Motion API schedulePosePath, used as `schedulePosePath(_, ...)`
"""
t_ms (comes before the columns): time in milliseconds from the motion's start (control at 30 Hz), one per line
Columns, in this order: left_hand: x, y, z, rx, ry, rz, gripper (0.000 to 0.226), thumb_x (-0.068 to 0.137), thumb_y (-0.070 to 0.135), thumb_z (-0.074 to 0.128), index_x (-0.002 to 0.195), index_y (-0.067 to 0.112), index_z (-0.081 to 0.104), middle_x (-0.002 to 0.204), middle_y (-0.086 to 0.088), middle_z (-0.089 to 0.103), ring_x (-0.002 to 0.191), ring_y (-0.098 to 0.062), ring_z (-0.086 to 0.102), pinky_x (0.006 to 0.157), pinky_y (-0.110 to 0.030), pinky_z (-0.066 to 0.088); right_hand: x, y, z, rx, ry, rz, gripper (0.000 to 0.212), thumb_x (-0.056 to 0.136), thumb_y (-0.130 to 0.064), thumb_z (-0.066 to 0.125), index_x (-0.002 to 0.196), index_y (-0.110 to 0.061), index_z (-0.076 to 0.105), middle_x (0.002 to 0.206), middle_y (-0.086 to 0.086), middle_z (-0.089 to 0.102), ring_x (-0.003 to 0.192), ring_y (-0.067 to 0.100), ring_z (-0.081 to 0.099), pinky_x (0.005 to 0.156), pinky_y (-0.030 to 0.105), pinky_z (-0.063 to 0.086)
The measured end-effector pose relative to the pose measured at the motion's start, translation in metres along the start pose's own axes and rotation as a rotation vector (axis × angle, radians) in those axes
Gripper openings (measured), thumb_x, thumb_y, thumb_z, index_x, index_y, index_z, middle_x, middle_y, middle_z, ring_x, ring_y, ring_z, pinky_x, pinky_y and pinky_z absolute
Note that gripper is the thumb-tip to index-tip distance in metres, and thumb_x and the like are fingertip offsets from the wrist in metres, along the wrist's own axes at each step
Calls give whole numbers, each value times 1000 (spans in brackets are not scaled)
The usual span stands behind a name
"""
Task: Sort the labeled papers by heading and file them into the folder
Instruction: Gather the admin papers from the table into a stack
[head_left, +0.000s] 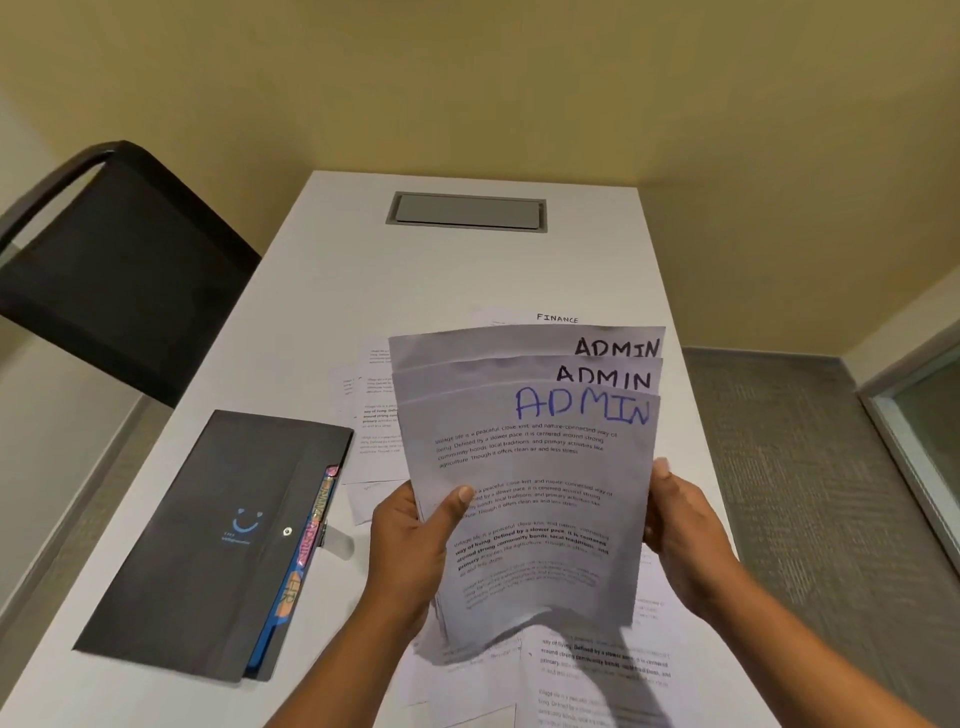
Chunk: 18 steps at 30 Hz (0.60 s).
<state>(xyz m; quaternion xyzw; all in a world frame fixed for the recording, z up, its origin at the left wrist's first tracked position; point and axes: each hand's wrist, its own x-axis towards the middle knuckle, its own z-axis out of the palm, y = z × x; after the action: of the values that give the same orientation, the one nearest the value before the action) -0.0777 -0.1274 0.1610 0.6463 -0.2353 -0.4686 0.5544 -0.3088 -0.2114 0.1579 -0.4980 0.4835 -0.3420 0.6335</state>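
At the far left a black chair (119, 270) stands beside the white table (322, 291). On the table's left half lies the dark folder (208, 545), flat, its cover flap down with a snap button showing and a small blue smile printed on it. Divider tabs (306, 551) stick out along the folder's right edge: a yellowish one whose word is too blurred to read, a pink one marked ADMIN, an orange one marked HR and a blue edge below them. Whether any sheets are already inside cannot be told. Just right of the folder, loose printed sheets (374, 410) lie overlapping on the tabletop, and farther back a grey hatch (466, 210) is set into the surface. The left hand (410, 551) grips the lower left edge of the ADMIN papers (530, 467), thumb on the front and fingers behind. These three sheets are held up above the table, fanned so that each heading shows, two in black and the front one in blue. Behind their top edge a sheet headed FINANCE (557, 318) lies on the table. The right hand (680, 530) pinches the fan's right edge. Below the hands more printed pages (597, 670) lie on the near edge of the table.
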Motion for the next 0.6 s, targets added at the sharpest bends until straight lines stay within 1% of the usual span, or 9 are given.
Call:
schedulePosePath(33, 0, 1, 1, -14, 3, 5, 17, 91, 21, 66, 107, 20, 70, 95, 2, 78, 85, -23, 75, 71, -43, 63, -1, 2, -1, -6, -38, -18, 67, 72, -81, 55, 101, -24, 77, 95, 11, 74, 85, 24, 70, 73, 36, 57)
schedulePosePath(67, 0, 1, 2, -28, 6, 9, 17, 91, 22, 65, 107, 20, 70, 95, 1, 78, 85, -22, 75, 71, -42, 62, -2, 2, -1, -12, -66, -38, 71, 65, -82, 61, 103, -24, 76, 101, 10, 75, 90, 24, 72, 76, 37, 59)
schedulePosePath(133, -1, 2, 5, -52, 13, 21, 17, 92, 26, 63, 107, 21, 70, 95, 3, 78, 86, -21, 74, 69, -37, 61, -4, 5, 1, -77, -67, -72, 52, 66, -61, 78, 101, -22, 77, 104, 4, 77, 97, 24, 74, 79, 37, 61)
schedulePosePath(200, -1, 2, 9, -55, 21, 45, 17, 92, 28, 61, 105, 22, 70, 93, 5, 78, 85, -18, 74, 65, -31, 60, -6, 6, 8, -167, 5, -124, 22, 74, -31, 78, 96, -25, 77, 98, -4, 79, 95, 20, 75, 80, 34, 61)
schedulePosePath(233, -1, 2, 10, -49, 26, 56, 18, 90, 30, 62, 104, 23, 70, 92, 5, 78, 84, -18, 74, 64, -29, 60, -5, 9, 8, -191, 40, -136, 18, 77, -21, 76, 94, -27, 76, 95, -7, 79, 93, 17, 75, 79, 32, 62)
schedulePosePath(367, 1, -2, 10, -30, 26, 113, 14, 85, 21, 70, 98, 26, 71, 89, 11, 78, 87, -9, 73, 74, -23, 60, -8, 8, 15, -256, 100, -160, 39, 80, -3, 76, 92, -39, 68, 86, -28, 74, 85, -3, 71, 68, 16, 58)
schedulePosePath(467, 3, -8, 8, -20, 4, 128, 28, 82, 5, 75, 100, 26, 70, 91, 15, 77, 88, -1, 71, 76, -15, 57, -9, 14, 16, -325, 91, -157, 42, 78, -4, 79, 93, -41, 65, 88, -25, 73, 86, -6, 68, 67, 18, 57)
schedulePosePath(533, 5, -16, 7, 14, -25, 131, 33, 80, 2, 77, 106, 23, 71, 98, 10, 77, 94, -2, 70, 80, -15, 56, -10, 18, 17, -345, 78, -131, 43, 78, -3, 79, 93, -41, 64, 86, -30, 72, 85, -8, 68, 67, 16, 56)
schedulePosePath(600, 8, -22, 6, 59, -34, 121, 35, 80, 2, 78, 99, 30, 71, 95, 14, 75, 92, 0, 69, 77, -12, 54, -10, 18, 20, -350, 70, -110, 44, 79, -3, 79, 93, -42, 64, 85, -32, 72, 84, -10, 68, 68, 14, 56)
